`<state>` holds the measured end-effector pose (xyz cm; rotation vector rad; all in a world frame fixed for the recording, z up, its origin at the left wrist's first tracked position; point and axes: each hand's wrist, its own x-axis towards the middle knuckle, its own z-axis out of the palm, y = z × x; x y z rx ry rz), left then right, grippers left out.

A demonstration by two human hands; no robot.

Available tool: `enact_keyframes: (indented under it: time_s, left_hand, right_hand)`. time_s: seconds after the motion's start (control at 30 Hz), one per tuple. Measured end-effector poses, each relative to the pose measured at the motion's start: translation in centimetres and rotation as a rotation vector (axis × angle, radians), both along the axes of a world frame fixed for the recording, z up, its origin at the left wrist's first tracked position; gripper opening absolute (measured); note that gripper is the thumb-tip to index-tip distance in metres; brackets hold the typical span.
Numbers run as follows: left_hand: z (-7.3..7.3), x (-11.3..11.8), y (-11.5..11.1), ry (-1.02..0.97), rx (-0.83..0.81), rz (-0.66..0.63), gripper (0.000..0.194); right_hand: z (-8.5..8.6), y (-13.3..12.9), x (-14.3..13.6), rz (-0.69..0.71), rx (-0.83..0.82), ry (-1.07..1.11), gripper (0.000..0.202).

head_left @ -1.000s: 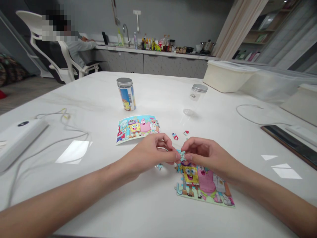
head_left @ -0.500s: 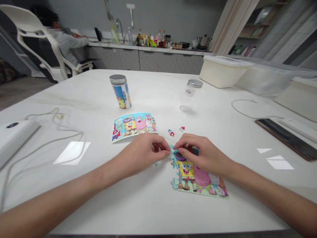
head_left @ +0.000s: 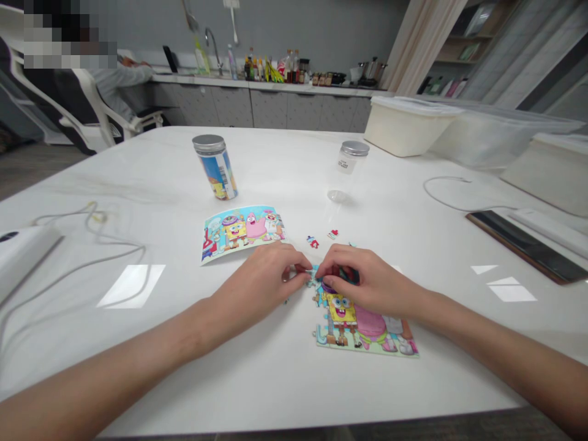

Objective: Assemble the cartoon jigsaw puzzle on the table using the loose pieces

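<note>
A partly assembled cartoon jigsaw puzzle (head_left: pixel 370 324) lies flat on the white table (head_left: pixel 220 386), its left edge ragged. At its upper left corner, my left hand (head_left: pixel 269 275) pinches a light blue jigsaw piece (head_left: pixel 313 280) between thumb and fingertips. My right hand (head_left: pixel 374 278) covers the puzzle's upper part, its thumb and fingers closed at that same corner, close to the left fingertips. Beyond my hands are loose jigsaw pieces (head_left: pixel 312 242), and a bit of another shows beside my left hand. A curved picture sheet (head_left: pixel 243 231) with the same cartoon stands behind my left hand.
A printed canister (head_left: pixel 215 168) and a clear jar (head_left: pixel 351 165) with metal lids stand farther back. Cables (head_left: pixel 114 242) run at left; a dark phone-like slab (head_left: pixel 523 245) lies at right. Storage boxes (head_left: pixel 404 128) line the far right. A person (head_left: pixel 108 82) sits at back left.
The view has shifted slightly, so the scene sits a little more to the left and higher. Both hands stay pinched together at the puzzle's upper left corner.
</note>
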<state>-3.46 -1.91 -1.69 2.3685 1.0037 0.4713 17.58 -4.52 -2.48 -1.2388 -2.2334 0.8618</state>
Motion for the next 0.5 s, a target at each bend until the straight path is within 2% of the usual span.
enact_keyframes:
  time_s: [0.27,0.43,0.5]
  left_hand:
    - [0.2,-1.5,1.0,0.1,0.22,-0.219,0.012]
    - [1.0,-2.2,1.2,0.193,0.392,-0.533,0.02]
    - [1.1,-2.3,1.2,0.207,0.396,-0.575,0.019]
  right_hand:
    - [0.2,0.0,-0.1,-0.003,-0.004,-0.013,0.013]
    - [0.3,0.0,-0.1,-0.006,0.008,-0.018,0.014]
    - [0.3,0.0,-0.1,-0.004,0.008,-0.018,0.013]
